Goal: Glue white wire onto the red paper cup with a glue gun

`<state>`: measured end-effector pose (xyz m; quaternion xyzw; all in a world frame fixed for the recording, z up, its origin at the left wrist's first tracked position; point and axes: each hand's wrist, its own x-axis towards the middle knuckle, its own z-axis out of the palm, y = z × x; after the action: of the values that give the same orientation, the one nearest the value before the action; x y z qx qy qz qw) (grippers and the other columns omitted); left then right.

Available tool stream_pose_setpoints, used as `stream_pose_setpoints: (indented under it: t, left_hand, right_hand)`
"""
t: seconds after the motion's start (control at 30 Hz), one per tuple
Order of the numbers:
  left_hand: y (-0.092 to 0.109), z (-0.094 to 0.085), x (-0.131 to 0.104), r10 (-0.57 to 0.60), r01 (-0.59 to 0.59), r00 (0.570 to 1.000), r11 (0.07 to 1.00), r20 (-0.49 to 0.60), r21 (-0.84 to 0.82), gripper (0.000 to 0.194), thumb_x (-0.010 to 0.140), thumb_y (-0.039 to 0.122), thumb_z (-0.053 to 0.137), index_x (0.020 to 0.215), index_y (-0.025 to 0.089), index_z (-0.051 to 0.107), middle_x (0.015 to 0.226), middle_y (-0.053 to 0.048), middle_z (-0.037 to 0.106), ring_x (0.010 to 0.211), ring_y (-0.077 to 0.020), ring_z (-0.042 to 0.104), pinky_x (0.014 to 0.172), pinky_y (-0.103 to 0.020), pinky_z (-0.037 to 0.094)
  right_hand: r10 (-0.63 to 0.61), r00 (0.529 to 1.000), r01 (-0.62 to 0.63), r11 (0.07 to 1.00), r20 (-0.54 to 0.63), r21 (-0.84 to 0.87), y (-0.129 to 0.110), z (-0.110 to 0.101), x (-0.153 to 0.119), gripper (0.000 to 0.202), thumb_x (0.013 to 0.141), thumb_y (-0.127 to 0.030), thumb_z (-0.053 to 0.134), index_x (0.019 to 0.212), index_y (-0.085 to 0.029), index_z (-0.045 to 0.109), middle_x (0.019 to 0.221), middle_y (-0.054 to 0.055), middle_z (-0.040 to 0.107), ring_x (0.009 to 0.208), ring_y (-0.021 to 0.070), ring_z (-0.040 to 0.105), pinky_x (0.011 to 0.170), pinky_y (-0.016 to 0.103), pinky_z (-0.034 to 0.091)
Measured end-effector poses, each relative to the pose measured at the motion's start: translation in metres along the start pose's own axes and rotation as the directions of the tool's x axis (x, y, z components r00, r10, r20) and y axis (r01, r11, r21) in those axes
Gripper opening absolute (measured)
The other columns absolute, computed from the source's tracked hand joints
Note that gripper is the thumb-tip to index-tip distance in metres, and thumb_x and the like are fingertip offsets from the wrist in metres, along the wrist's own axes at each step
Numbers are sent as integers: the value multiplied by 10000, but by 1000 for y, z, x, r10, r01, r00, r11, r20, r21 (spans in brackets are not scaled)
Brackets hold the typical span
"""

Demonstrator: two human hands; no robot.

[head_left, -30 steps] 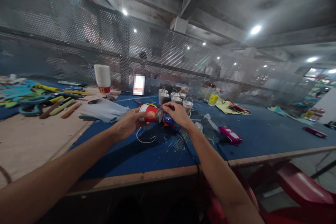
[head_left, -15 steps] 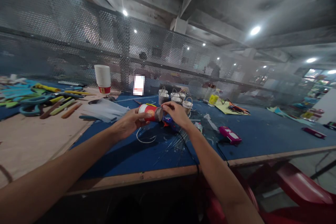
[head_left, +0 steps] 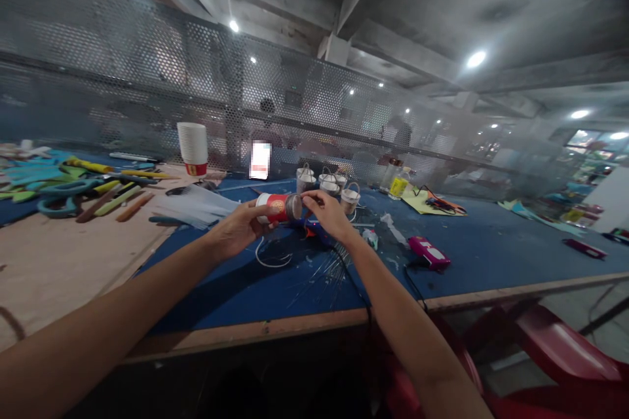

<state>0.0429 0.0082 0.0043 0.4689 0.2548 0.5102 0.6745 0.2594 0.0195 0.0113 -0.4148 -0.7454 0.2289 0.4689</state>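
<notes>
A red and white paper cup (head_left: 275, 207) lies sideways in my left hand (head_left: 240, 228), whose fingers wrap round it. Its right-hand end is covered by a greyish-brown band. My right hand (head_left: 328, 213) is beside that end with thumb and fingers pinched together; whatever they hold is too small to make out. Below the hands, a blue glue gun (head_left: 317, 229) with a black cord rests on the blue table. A loop of white cord (head_left: 272, 262) lies under the cup. Behind my right hand stand several small white buckets with handles (head_left: 330, 184).
A stack of paper cups (head_left: 193, 147) and a lit phone screen (head_left: 260, 160) stand at the back. Scissors (head_left: 69, 196) and several tools lie left. Thin clear sticks (head_left: 331, 272) are near the front edge. A magenta box (head_left: 429, 253) and a yellow-labelled bottle (head_left: 400, 183) are right.
My left hand has shifted the cup slightly left and up, and the cup is turned a little. My right hand stays pinched near its banded end.
</notes>
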Motion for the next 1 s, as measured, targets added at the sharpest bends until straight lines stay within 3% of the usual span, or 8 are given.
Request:
stream_pose_setpoints:
  t: [0.1, 0.2, 0.37, 0.5, 0.8, 0.9, 1.0]
  left_hand:
    - [2, 1, -1, 2, -2, 1000, 1000, -17, 2, 190, 681, 102, 770, 852, 145, 699, 818, -29, 719, 656, -116, 622, 597, -199, 533]
    - [5, 3, -2, -15, 14, 999, 1000, -42, -28, 162, 690, 89, 752, 830, 147, 693, 802, -25, 715, 646, -113, 622, 594, -199, 539]
    - [7, 0, -2, -66, 60, 996, 992, -53, -114, 156, 721, 85, 728, 866, 140, 711, 877, -44, 722, 729, -129, 645, 628, -209, 555]
    - [7, 0, -1, -79, 75, 996, 988, -31, -134, 159, 737, 71, 709, 885, 129, 715, 905, -61, 729, 740, -137, 654, 656, -223, 569]
    - [11, 5, -5, -108, 95, 992, 978, -59, -187, 105, 777, 100, 625, 857, 129, 687, 810, -75, 739, 703, -173, 680, 659, -265, 593]
    - [9, 6, -6, -100, 83, 992, 978, -82, -189, 113, 778, 70, 609, 855, 119, 675, 794, -64, 729, 683, -157, 674, 651, -244, 585]
    - [4, 5, -5, -107, 90, 992, 971, -70, -220, 93, 783, 79, 626, 855, 121, 666, 783, -63, 725, 667, -156, 669, 614, -237, 573]
  right_hand:
    - [-5, 1000, 3, 998, -22, -56, -2, 0, -1, 266, 952, -365, 533, 1094, -174, 650, 1076, 64, 687, 721, 107, 663, 755, 259, 526]
    - [-49, 998, 44, 993, -41, -105, -7, 0, -3, 309, 949, -413, 544, 1106, -175, 663, 1121, 80, 667, 894, 141, 661, 852, 282, 513]
    - [-86, 994, 91, 992, 63, -89, -11, 2, -7, 517, 855, -507, 667, 1270, -208, 586, 1241, 101, 633, 1097, 193, 623, 956, 343, 484]
    - [-110, 992, 116, 988, 66, -99, -10, 4, -7, 586, 798, -509, 728, 1284, -218, 574, 1235, 100, 651, 1122, 215, 624, 996, 389, 460]
    - [-87, 994, 93, 991, 65, -96, -3, 6, -7, 531, 843, -464, 696, 1293, -211, 572, 1253, 107, 641, 1118, 213, 625, 994, 383, 463]
    - [-195, 979, 184, 971, -56, -155, -13, 2, -4, 397, 900, -347, 630, 1262, -190, 579, 1245, 114, 615, 1071, 193, 621, 981, 357, 466]
    - [-376, 907, 318, 907, -190, -275, -53, -3, -16, 213, 939, -164, 461, 1042, -185, 646, 1075, 88, 648, 1039, 193, 602, 967, 371, 453]
